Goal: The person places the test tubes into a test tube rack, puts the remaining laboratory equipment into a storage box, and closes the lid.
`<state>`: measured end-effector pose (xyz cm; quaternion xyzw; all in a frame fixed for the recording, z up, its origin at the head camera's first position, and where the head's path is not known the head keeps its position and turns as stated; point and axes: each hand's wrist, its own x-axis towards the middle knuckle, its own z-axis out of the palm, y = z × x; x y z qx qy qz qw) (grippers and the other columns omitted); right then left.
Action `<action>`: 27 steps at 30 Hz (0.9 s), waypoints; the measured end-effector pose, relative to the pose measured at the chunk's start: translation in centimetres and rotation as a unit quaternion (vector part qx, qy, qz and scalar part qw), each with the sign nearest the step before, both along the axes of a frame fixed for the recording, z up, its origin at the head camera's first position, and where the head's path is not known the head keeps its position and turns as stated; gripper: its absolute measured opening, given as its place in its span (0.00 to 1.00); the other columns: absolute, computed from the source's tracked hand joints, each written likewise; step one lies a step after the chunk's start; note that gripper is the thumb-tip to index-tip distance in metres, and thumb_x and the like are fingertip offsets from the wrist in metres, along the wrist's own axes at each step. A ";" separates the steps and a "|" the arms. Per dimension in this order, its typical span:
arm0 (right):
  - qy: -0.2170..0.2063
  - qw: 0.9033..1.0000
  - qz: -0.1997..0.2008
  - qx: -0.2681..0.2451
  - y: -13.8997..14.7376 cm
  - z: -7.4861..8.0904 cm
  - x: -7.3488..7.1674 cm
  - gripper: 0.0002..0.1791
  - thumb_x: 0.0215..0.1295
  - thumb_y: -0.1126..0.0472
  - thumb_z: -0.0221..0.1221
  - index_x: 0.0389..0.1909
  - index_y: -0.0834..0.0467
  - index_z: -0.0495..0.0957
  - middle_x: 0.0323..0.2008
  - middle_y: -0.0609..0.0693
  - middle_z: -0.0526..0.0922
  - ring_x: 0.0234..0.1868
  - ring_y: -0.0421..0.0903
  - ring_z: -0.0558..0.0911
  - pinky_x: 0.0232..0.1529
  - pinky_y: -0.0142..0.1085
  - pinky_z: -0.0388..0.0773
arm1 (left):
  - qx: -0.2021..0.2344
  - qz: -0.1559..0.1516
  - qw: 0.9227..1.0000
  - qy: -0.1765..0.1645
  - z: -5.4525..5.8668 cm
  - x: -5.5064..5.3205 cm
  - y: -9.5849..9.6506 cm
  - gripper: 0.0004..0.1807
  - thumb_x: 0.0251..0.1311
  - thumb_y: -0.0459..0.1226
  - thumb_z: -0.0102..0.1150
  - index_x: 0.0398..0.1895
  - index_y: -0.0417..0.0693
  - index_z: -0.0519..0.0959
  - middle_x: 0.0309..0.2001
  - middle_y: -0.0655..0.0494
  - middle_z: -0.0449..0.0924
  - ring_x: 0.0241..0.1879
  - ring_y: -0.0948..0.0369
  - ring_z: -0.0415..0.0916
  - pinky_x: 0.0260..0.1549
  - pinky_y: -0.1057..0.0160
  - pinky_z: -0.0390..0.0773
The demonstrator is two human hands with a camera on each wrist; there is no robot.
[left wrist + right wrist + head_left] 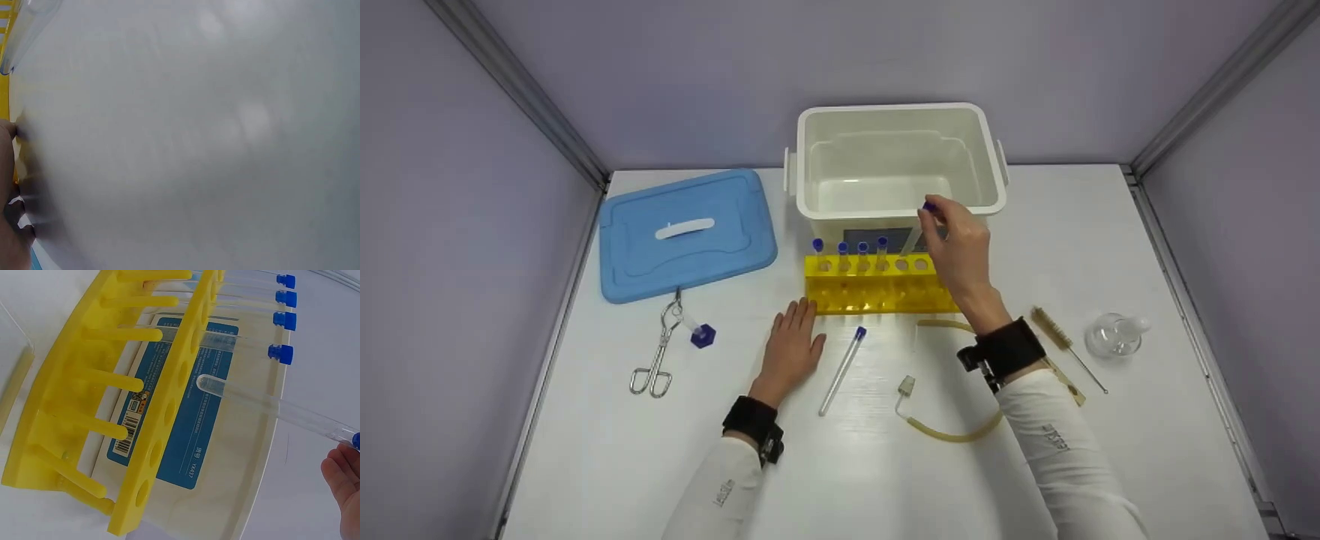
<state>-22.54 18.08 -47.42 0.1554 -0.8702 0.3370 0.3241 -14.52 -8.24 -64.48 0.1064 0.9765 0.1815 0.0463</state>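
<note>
My right hand (pixel 962 246) pinches a clear test tube (pixel 253 400) by its blue cap, above the yellow test tube rack (pixel 885 294). In the right wrist view the tube's rounded bottom is close to the rack's row of holes. Several capped test tubes (pixel 862 247) stand in the rack's left part. My left hand (pixel 791 347) lies flat with fingers extended, fingertips at the rack's front left corner. Another blue-capped test tube (pixel 842 371) lies on the table to the right of that hand.
Behind the rack stands a white bin (pixel 901 214); its blue lid (pixel 690 259) lies left. Metal tongs (pixel 662 349) and a blue-based piece (pixel 703 335) lie below the lid. Rubber tubing (pixel 952 435), a brush (pixel 1051 328) and a glass bottle (pixel 1112 335) are to the right.
</note>
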 end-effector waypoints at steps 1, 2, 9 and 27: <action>-0.005 1.000 0.003 -0.001 -0.1 -0.1 0.0 0.16 0.71 0.58 0.58 0.50 0.66 0.80 0.43 0.60 0.87 0.42 0.53 0.87 0.47 0.42 0.85 | 0.001 0.000 1.000 0.000 0.0 0.0 0.0 0.35 0.75 0.49 0.44 0.78 0.43 0.53 0.79 0.45 0.53 0.78 0.48 0.51 0.77 0.45 0.51; -0.008 1.000 0.006 -0.002 -0.1 -0.2 0.0 0.16 0.71 0.58 0.59 0.50 0.66 0.80 0.43 0.60 0.87 0.43 0.53 0.87 0.48 0.43 0.85 | 0.001 -0.001 1.000 0.001 0.0 0.0 0.0 0.35 0.75 0.49 0.44 0.78 0.43 0.53 0.79 0.45 0.53 0.78 0.48 0.51 0.77 0.45 0.52; -0.023 0.999 0.011 0.025 -0.3 -1.3 0.4 0.15 0.72 0.58 0.57 0.51 0.65 0.80 0.43 0.60 0.87 0.43 0.53 0.88 0.47 0.43 0.85 | 0.005 -0.005 1.000 0.004 -0.2 -0.1 -0.1 0.35 0.75 0.48 0.43 0.78 0.43 0.53 0.78 0.43 0.53 0.78 0.47 0.51 0.77 0.45 0.52; -0.115 0.993 0.020 0.033 -0.4 -4.9 1.2 0.14 0.68 0.61 0.61 0.50 0.64 0.81 0.42 0.60 0.87 0.43 0.54 0.86 0.47 0.45 0.84 | 0.009 0.000 1.000 -0.005 0.1 -0.1 0.0 0.35 0.74 0.48 0.45 0.78 0.43 0.53 0.78 0.44 0.53 0.78 0.47 0.51 0.76 0.44 0.52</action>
